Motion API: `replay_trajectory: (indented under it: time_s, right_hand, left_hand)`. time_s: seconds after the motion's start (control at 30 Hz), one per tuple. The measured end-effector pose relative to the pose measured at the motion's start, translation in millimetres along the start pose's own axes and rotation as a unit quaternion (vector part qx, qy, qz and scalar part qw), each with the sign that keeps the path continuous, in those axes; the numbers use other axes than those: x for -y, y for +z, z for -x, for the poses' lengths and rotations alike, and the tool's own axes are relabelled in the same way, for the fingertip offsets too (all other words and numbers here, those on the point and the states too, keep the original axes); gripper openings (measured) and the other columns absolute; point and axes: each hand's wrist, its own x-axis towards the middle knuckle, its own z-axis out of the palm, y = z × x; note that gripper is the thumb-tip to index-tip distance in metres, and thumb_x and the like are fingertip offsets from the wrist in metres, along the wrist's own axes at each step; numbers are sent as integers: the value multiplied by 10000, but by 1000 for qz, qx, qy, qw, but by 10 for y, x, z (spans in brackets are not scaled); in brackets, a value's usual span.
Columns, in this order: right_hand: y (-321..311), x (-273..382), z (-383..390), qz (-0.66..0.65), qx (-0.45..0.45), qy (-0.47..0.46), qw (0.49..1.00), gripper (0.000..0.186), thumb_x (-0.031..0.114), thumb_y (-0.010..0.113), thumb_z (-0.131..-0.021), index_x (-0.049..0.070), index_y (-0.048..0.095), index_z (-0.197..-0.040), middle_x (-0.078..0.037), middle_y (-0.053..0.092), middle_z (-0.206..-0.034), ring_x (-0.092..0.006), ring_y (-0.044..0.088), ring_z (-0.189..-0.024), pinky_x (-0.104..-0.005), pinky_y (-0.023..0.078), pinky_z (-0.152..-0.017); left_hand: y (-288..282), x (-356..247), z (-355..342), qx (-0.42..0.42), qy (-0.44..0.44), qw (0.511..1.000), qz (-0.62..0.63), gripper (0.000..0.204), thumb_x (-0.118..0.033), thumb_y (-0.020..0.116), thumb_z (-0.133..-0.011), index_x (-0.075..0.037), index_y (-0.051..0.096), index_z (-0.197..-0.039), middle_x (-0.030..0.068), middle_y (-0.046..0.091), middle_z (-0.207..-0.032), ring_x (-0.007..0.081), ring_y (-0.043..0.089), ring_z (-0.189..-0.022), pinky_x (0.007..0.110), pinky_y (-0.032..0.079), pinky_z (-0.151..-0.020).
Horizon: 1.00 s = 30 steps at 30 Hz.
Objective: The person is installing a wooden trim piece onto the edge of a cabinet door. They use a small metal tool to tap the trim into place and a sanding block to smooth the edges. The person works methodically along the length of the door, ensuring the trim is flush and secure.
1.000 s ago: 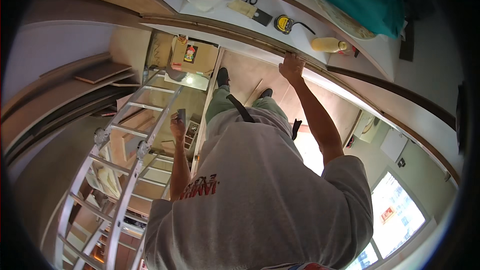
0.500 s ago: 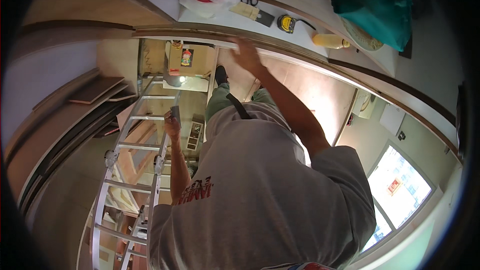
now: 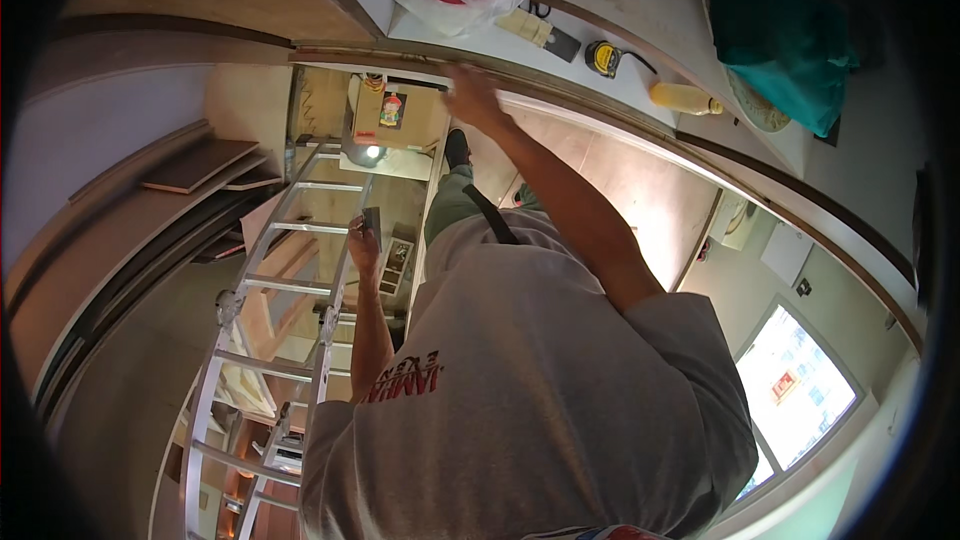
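My right hand (image 3: 472, 100) reaches up to the wooden front edge (image 3: 430, 64) of the shelf. It is a little blurred; the fingers look stretched out and I see nothing in them. Whether it touches the edge I cannot tell. My left hand (image 3: 364, 246) is lower, beside the aluminium ladder (image 3: 312, 285), closed on a small dark flat rectangular piece (image 3: 372, 221). On the shelf lie a scraper (image 3: 540, 34) with a pale handle and dark blade, a yellow and black tape measure (image 3: 603, 58) and a pale yellow bottle (image 3: 686, 98).
A clear plastic bag (image 3: 450, 8) and a teal cloth or bag (image 3: 780, 35) are on the shelving. Below stands a cardboard box (image 3: 425, 120) near a bright lamp (image 3: 374, 151). Dark boards (image 3: 200, 166) are stacked at left. A window (image 3: 798, 385) is at right.
The view has shifted, so the shelf and ladder appear further right. My right hand has moved slightly left along the shelf edge. My left hand still holds the dark flat piece.
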Motion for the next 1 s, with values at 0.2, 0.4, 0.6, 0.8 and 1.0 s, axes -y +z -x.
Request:
replay_trajectory:
  time_s: [0.2,0.4,0.6,0.8,1.0]
  right_hand:
    - [-142,640,-118,-112,-36,-46,992,493,259,655,-844,79,545,-1290,-218,576,-1266,-364,543,-1193,-488,429,-997]
    - [-272,110,103,151,15,60,987,557,308,678,-815,60,532,-1292,-198,577,-1197,-400,559,-1117,-555,429,-958]
    - [131,595,-375,126,63,81,987,567,323,674,-804,43,539,-1279,-221,560,-1231,-391,541,-1162,-540,420,-983]
    - [378,1576,-729,-228,-63,-220,946,497,233,651,-841,13,534,-1271,-202,563,-1273,-356,537,-1200,-441,425,-1020]
    - [27,1083,-469,39,41,29,998,539,294,659,-834,39,527,-1291,-200,545,-1269,-371,518,-1209,-491,433,-998]
  left_hand:
    - [-168,-246,1,-21,-7,1000,-13,308,-17,536,-853,-22,569,-1159,188,679,-958,303,677,-868,385,522,-771]
    - [-126,47,200,-42,-25,998,-37,313,-31,536,-849,-47,581,-1158,198,691,-959,311,691,-877,398,530,-769]
    - [-32,-45,364,-58,-39,997,17,320,-24,526,-846,-40,578,-1161,186,683,-876,285,678,-786,390,524,-700]
    - [-18,-94,551,-57,-92,990,90,336,14,515,-835,-29,576,-1162,156,669,-829,233,644,-712,355,502,-648]
    - [-42,146,674,-47,-118,991,30,364,27,500,-822,-23,570,-1176,179,690,-875,259,686,-834,361,522,-731]
